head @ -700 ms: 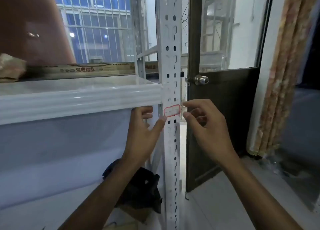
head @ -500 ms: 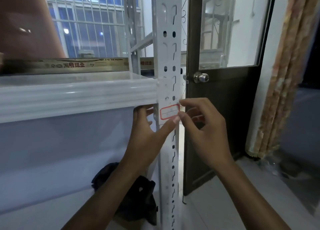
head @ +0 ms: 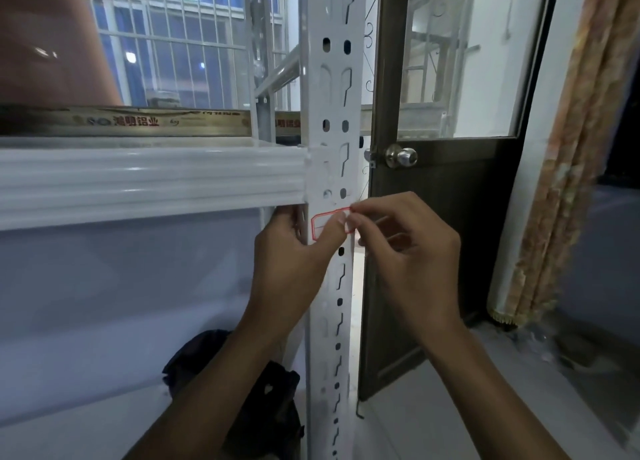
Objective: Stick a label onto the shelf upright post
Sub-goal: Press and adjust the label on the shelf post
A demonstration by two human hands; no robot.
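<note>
Label [head: 320,227], white with a red border, sits on the front face of the white slotted shelf upright post [head: 330,120], just below the corner where the horizontal shelf beam [head: 149,182] joins it. Only its left part shows; both thumbs cover the rest. A dark door [head: 443,217] with a round metal knob [head: 401,156] stands just right of the post, a patterned curtain [head: 585,148] beyond it, and a dark bag [head: 263,407] lies on the floor behind the post's lower stretch. A barred window fills the background above the shelf.

Compared with half a second ago, the thumbs have closed in over the label's right half and the view has drawn nearer. The left hand [head: 291,262] wraps its fingers behind the post, thumb pressed flat on the label. The right hand [head: 412,255] is loosely curled, its thumb and forefinger pinching the label's right edge at the post's edge.
</note>
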